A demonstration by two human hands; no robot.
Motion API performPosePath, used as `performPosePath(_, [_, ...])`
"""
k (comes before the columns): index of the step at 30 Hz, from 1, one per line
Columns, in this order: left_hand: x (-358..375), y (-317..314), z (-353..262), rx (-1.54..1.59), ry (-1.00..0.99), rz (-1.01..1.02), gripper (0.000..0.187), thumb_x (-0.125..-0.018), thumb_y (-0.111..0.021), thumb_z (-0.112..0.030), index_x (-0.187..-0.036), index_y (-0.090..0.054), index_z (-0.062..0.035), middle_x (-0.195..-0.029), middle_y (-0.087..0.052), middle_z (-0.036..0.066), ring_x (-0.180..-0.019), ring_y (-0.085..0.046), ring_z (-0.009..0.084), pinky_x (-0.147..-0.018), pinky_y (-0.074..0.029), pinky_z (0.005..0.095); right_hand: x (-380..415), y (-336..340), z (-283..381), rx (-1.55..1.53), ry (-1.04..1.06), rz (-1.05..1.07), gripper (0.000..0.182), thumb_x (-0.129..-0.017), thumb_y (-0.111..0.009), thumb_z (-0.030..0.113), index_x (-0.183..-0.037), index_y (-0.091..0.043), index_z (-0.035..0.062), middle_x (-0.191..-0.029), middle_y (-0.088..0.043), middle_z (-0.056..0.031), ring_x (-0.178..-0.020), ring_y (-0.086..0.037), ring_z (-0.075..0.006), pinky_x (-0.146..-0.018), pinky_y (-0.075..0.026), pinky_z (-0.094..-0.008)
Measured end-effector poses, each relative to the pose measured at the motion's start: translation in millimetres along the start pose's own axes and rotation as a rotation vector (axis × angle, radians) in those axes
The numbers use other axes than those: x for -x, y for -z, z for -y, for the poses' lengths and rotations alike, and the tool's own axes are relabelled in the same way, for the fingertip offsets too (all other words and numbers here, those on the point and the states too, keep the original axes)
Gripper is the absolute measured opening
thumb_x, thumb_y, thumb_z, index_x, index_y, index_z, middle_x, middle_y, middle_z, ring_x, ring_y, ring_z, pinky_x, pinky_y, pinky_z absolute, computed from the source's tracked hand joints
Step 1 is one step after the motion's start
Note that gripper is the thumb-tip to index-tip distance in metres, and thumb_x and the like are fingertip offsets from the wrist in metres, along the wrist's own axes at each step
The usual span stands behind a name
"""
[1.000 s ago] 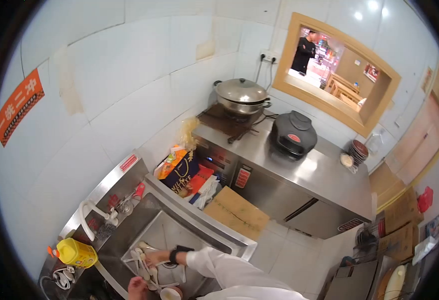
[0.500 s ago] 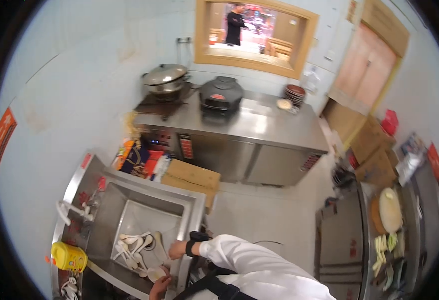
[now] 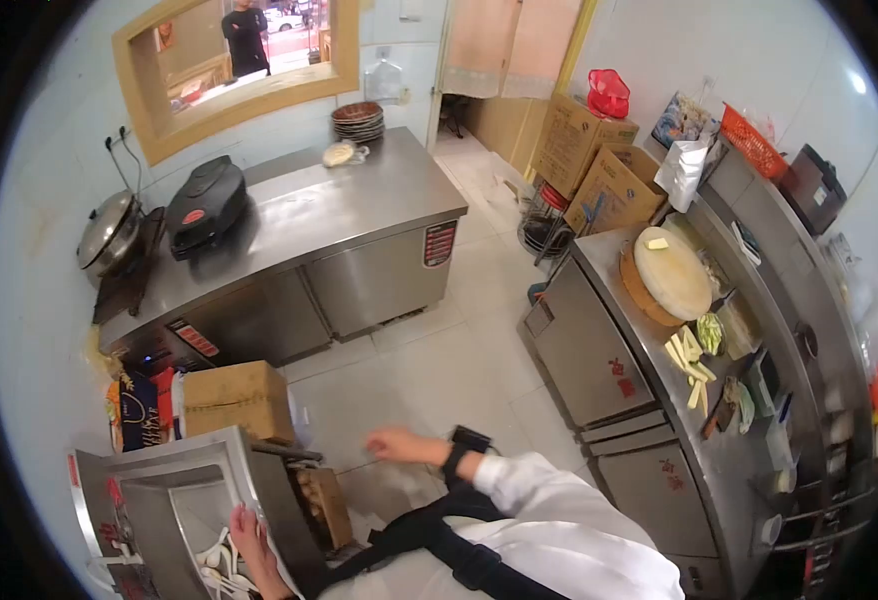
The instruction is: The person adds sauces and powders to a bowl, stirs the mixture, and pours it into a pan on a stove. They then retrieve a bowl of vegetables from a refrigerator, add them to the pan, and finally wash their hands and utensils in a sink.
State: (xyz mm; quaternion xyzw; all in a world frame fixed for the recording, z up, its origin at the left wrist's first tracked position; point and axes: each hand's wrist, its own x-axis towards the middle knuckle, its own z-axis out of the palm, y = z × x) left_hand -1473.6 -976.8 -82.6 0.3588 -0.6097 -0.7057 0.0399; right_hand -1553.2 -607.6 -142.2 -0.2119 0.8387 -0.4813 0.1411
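Note:
My left hand (image 3: 244, 535) lies on the inner edge of the steel sink (image 3: 174, 480) at the lower left, fingers stretched, just beside several white spoons (image 3: 214, 562) in the basin. I see nothing in it. My right hand (image 3: 394, 444), with a black watch on the wrist and a white sleeve, hangs in the air over the tiled floor, right of the sink. Its fingers are loose and empty.
A cardboard box (image 3: 234, 400) stands beside the sink. The steel counter (image 3: 349, 215) carries a black griddle (image 3: 204, 205), a lidded wok (image 3: 109, 235) and stacked bowls (image 3: 359, 120). On the right counter lie a round chopping board (image 3: 671, 272) and cut vegetables (image 3: 694, 355). A person (image 3: 247, 35) stands behind the window.
The view has swung right, away from the sink toward the room. My right hand has left the basin and now hangs over the floor. My left hand stays at the sink.

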Motion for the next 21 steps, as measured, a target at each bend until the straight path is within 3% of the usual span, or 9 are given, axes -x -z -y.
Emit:
performPosePath(2, [1,-79,-13,-0.001,-0.041,0.242,0.029,-0.077,-0.062,-0.016,-0.104,-0.054,-0.0116,-0.089,-0.052,-0.007,-0.070,-0.045,0.0025,-0.060,-0.037,0.0173,56,71,-46,0.123,-0.253,-0.068,0.024,-0.072,-0.060,0.013,-0.094,-0.057,0.0046,-0.087,-0.059,-0.0128,-0.081,-0.057,-0.0289,-0.070,-0.046,-0.0358])
performPosePath(7, [4,-290,-62,0.021,-0.113,0.351,0.008,-0.081,-0.058,-0.014,-0.086,-0.054,-0.0090,-0.062,-0.044,-0.006,-0.054,-0.040,0.0047,-0.053,-0.035,0.0199,181,244,-119,0.173,-0.500,-0.425,0.015,-0.071,-0.060,0.010,-0.084,-0.061,0.0026,-0.077,-0.060,-0.0124,-0.075,-0.058,-0.0225,-0.068,-0.046,-0.0317])
performPosePath(10, [-40,-365,-60,0.056,-0.135,0.428,0.012,-0.076,-0.063,-0.016,-0.084,-0.056,-0.0097,-0.081,-0.056,0.000,-0.072,-0.051,0.0083,-0.064,-0.041,0.0228,223,346,-144,0.150,-0.525,-0.821,0.011,-0.068,-0.059,0.001,-0.079,-0.059,0.0023,-0.073,-0.061,-0.0109,-0.067,-0.059,-0.0172,-0.061,-0.046,-0.0276])
performPosePath(11, [-45,-395,-67,-0.123,-0.367,0.433,0.017,-0.075,-0.063,-0.017,-0.090,-0.057,-0.0090,-0.095,-0.056,0.006,-0.088,-0.050,0.0145,-0.077,-0.039,0.0277,235,380,-160,0.200,-0.569,-0.893,0.019,-0.067,-0.059,0.002,-0.086,-0.060,0.0036,-0.074,-0.062,-0.0101,-0.069,-0.060,-0.0188,-0.064,-0.047,-0.0296])
performPosePath(12, [-48,-424,-74,-0.314,-0.593,0.429,0.024,-0.074,-0.062,-0.017,-0.096,-0.058,-0.0083,-0.109,-0.055,0.012,-0.103,-0.049,0.0207,-0.089,-0.036,0.0326,245,413,-175,0.347,-0.675,-0.901,0.024,-0.067,-0.059,0.002,-0.091,-0.060,0.0046,-0.078,-0.062,-0.0104,-0.073,-0.060,-0.0195,-0.066,-0.047,-0.0305])
performPosePath(15, [-45,-501,-84,-0.698,-0.619,0.192,0.039,-0.073,-0.062,-0.019,-0.110,-0.055,-0.0077,-0.128,-0.041,0.017,-0.124,-0.031,0.0283,-0.102,-0.020,0.0380,241,465,-217,1.213,-0.751,-0.966,0.034,-0.066,-0.059,0.002,-0.100,-0.059,0.0061,-0.088,-0.061,-0.0121,-0.082,-0.059,-0.0215,-0.071,-0.047,-0.0333])
performPosePath(16, [-57,-517,-82,-0.688,-0.480,0.369,0.056,-0.074,-0.062,-0.022,-0.125,-0.044,-0.0104,-0.133,-0.035,0.015,-0.125,-0.027,0.0317,-0.101,-0.022,0.0393,230,486,-237,1.221,-0.734,-0.982,0.034,-0.066,-0.059,0.002,-0.100,-0.059,0.0061,-0.088,-0.061,-0.0121,-0.082,-0.059,-0.0215,-0.071,-0.047,-0.0333])
performPosePath(18, [-94,-549,-61,-0.682,-0.429,0.572,0.059,-0.073,-0.063,-0.022,-0.127,-0.041,-0.0119,-0.136,-0.029,0.015,-0.126,-0.025,0.0321,-0.102,-0.021,0.0391,207,532,-268,0.314,-0.659,-0.912,0.034,-0.066,-0.059,0.003,-0.100,-0.059,0.0054,-0.093,-0.060,-0.0134,-0.087,-0.058,-0.0219,-0.074,-0.046,-0.0333])
performPosePath(21, [-115,-634,-58,-0.544,-0.117,0.801,0.064,-0.076,-0.061,-0.024,-0.133,-0.032,-0.0180,-0.142,-0.017,0.012,-0.130,-0.017,0.0307,-0.103,-0.019,0.0395,159,587,-284,0.159,-0.776,-0.727,0.037,-0.066,-0.060,0.003,-0.103,-0.057,0.0056,-0.095,-0.060,-0.0139,-0.090,-0.058,-0.0228,-0.079,-0.045,-0.0326])
